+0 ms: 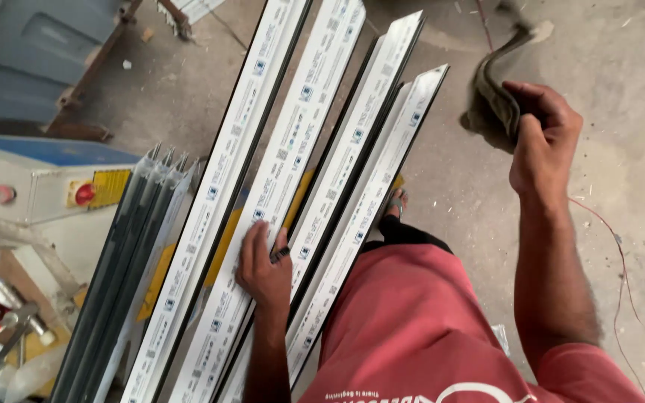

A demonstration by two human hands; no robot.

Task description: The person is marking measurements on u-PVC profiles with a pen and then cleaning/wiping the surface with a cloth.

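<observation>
Four long white window-frame profiles with dark edges lie side by side, slanting from the lower left up toward the top of the view. The left hand rests flat on the second one, fingers spread loosely and a small dark object tucked between them. The right hand is raised well apart over the concrete floor, fist closed around a grey rag. Grey profiles lean beside a control box with red buttons.
</observation>
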